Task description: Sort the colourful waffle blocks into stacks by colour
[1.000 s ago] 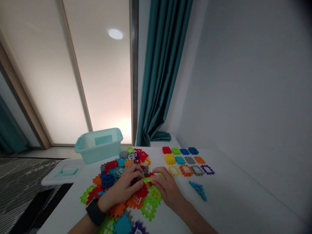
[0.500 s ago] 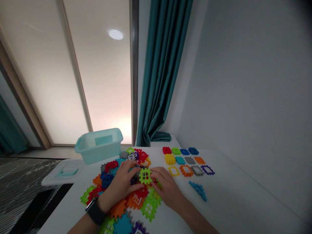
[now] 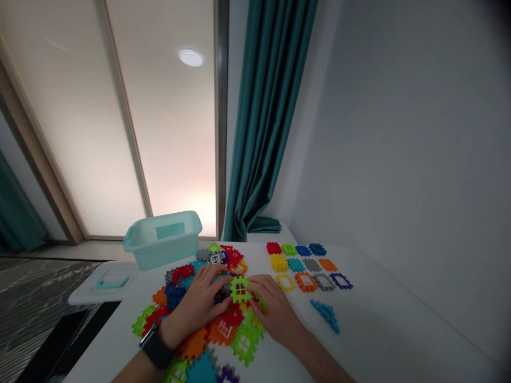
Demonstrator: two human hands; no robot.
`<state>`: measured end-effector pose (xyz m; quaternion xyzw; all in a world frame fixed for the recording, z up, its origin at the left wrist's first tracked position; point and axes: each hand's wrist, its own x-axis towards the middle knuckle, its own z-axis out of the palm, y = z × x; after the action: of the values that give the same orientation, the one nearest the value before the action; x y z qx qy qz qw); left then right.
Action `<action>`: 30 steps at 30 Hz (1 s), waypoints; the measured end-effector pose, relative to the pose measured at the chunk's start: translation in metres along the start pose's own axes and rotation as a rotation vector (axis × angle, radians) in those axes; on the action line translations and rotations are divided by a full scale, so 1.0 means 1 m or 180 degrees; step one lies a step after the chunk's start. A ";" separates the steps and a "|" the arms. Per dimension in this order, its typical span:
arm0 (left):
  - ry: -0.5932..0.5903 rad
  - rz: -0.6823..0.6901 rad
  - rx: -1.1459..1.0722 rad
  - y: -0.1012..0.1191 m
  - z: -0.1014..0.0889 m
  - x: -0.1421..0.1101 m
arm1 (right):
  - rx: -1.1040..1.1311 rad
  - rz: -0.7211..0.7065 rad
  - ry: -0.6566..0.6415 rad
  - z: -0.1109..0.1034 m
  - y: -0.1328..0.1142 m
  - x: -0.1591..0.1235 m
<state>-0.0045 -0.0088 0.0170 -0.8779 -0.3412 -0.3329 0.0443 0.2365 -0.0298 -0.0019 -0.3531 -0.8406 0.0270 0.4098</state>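
"Although part of the work looks done, where can that be seen?"

"On the right side of the tabletop point(image 3: 371, 335), three rows of toothed pieces point(image 3: 311, 264) are laid out, four spots to a row, apparently with one colour kept to each spot. Some spots are stacked. Nearer than the rows, a blue angled piece point(image 3: 325, 316) is set down apart."

"And what is left?"

"The larger share, by appearance. On the left, a heap point(image 3: 223, 329) of mixed colours is spread, not set in rows. How many pieces are covered cannot be told."

"What is being handled?"

"A green window piece point(image 3: 240, 289) is held between the hands, over the heap's right part. Its right edge is pinched by the right hand point(image 3: 274, 306); the left hand point(image 3: 204, 294) is curved at its other side, but whether it is gripped there cannot be told."

"Has it been placed?"

"Not yet; by no row is it touched."
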 end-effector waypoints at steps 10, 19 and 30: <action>-0.0043 -0.0095 -0.0008 0.001 0.006 0.004 | -0.0166 0.0058 -0.0068 -0.003 0.002 0.002; -0.0332 -0.0105 0.0171 0.005 0.003 0.014 | -0.0463 0.0069 -0.0362 -0.009 0.006 0.005; -0.0664 -0.0091 0.0329 0.008 0.005 0.035 | -0.0697 0.0033 -0.0627 -0.021 0.019 0.014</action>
<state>0.0224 0.0067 0.0353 -0.8994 -0.3732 -0.2223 0.0490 0.2565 -0.0127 0.0149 -0.3957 -0.8729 -0.0282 0.2842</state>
